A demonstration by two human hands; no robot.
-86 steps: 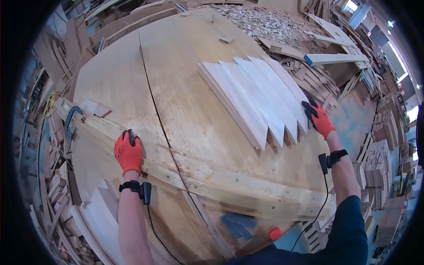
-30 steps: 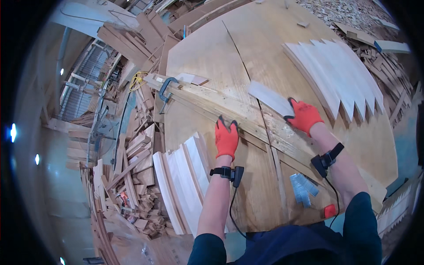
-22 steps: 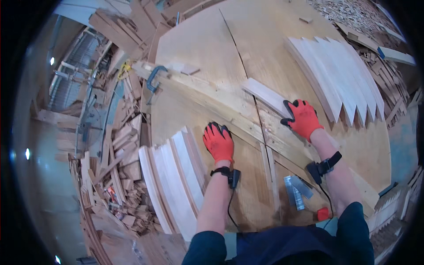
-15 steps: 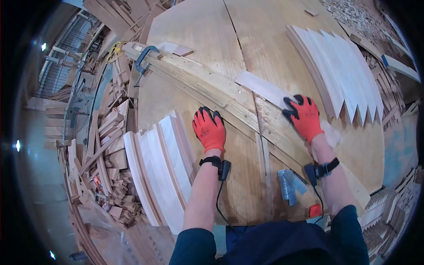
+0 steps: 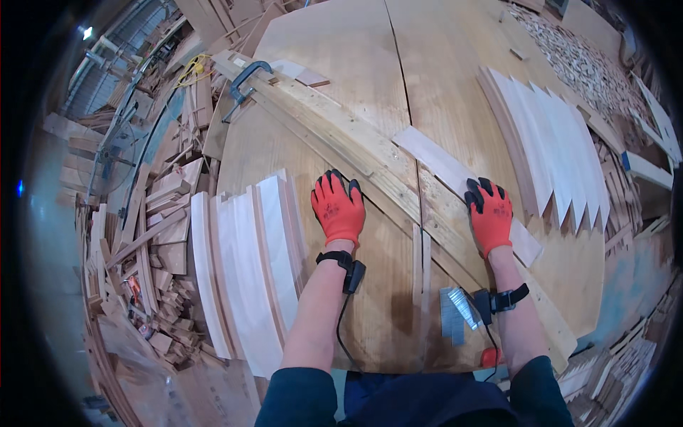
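Note:
My left hand (image 5: 338,210), in a red glove with black fingertips, lies with fingers stretched out on the wooden table (image 5: 384,285), beside a long clamped wooden rail (image 5: 356,153). Nothing shows in its grasp. On the rail's far side, my right hand (image 5: 490,217), gloved alike, rests on a pale thin board (image 5: 434,153) that lies at a slant along the rail. Its fingers reach forward over the board, partly hiding it. A blue C-clamp (image 5: 245,82) grips the rail's far left end.
Stacked pale boards (image 5: 245,263) lie at the left; a stack with pointed ends (image 5: 551,142) is at the right. Metal staple strips (image 5: 455,313) and a red object (image 5: 489,357) sit near my right forearm. Wood offcuts (image 5: 156,285) crowd the left side.
The whole view has shifted a little. My right hand has come nearer to me, its fingers now closer together, and the pale board shows on both sides of it. My left hand stays beside the rail.

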